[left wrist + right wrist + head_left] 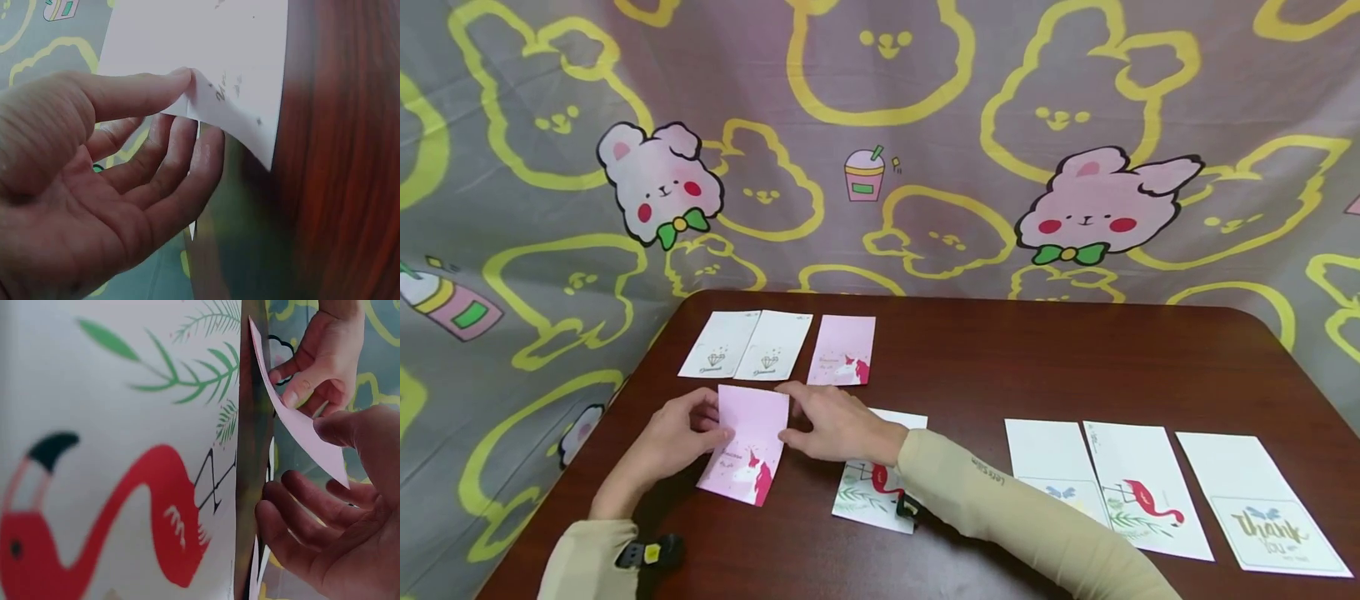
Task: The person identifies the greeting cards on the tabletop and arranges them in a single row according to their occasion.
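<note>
A pink unicorn card (747, 429) is held a little above the table, slightly bent. My left hand (673, 437) pinches its left edge, the thumb on the printed face and fingers behind, as the left wrist view shows. At the card's right edge is my right hand (838, 423), its thumb on the face and index finger behind; the other fingers are loosely bent in the right wrist view. Under my right forearm lies a white flamingo card (868, 504), partly covered. Just beyond the held card, a second pink unicorn card (842, 340) lies flat.
Two white diamond cards (718, 337) lie side by side at the back left of the brown table (1037, 358). To the right are a partly covered white card (1047, 446), another flamingo card (1131, 458) and a "Thank you" card (1240, 479). A patterned curtain (925, 150) hangs behind.
</note>
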A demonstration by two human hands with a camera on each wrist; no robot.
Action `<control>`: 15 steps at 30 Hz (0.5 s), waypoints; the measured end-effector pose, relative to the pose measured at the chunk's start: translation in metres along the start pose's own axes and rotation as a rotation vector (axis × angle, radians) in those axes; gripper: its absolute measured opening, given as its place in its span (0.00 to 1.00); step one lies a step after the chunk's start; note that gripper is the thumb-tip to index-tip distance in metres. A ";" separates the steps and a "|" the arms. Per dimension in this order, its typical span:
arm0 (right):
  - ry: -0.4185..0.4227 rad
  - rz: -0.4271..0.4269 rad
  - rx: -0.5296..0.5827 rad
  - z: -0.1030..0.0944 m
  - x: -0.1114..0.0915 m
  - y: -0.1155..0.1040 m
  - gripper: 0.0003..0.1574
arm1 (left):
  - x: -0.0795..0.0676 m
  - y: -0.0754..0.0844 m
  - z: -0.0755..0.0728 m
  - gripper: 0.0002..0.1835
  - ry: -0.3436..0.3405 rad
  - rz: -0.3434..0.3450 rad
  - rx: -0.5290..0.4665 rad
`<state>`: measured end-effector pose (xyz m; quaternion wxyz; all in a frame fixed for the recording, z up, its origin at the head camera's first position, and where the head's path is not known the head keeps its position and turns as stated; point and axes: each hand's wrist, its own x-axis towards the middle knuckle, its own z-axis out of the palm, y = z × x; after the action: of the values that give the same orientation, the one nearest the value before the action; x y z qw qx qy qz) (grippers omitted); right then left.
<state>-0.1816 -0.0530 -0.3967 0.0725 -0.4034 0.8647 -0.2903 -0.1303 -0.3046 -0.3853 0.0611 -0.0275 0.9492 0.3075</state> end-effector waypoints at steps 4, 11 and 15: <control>0.031 -0.005 0.131 -0.001 0.000 0.003 0.37 | 0.002 0.004 0.002 0.24 -0.004 0.025 -0.052; 0.115 0.025 0.278 -0.003 -0.002 0.005 0.40 | 0.003 0.009 0.001 0.26 -0.015 0.035 -0.149; 0.149 0.046 0.336 -0.004 -0.004 0.006 0.43 | 0.003 0.011 0.000 0.25 -0.026 0.044 -0.223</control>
<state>-0.1840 -0.0449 -0.3978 0.0810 -0.3431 0.8161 -0.4580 -0.1344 -0.2957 -0.3787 0.0631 -0.0094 0.9087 0.4126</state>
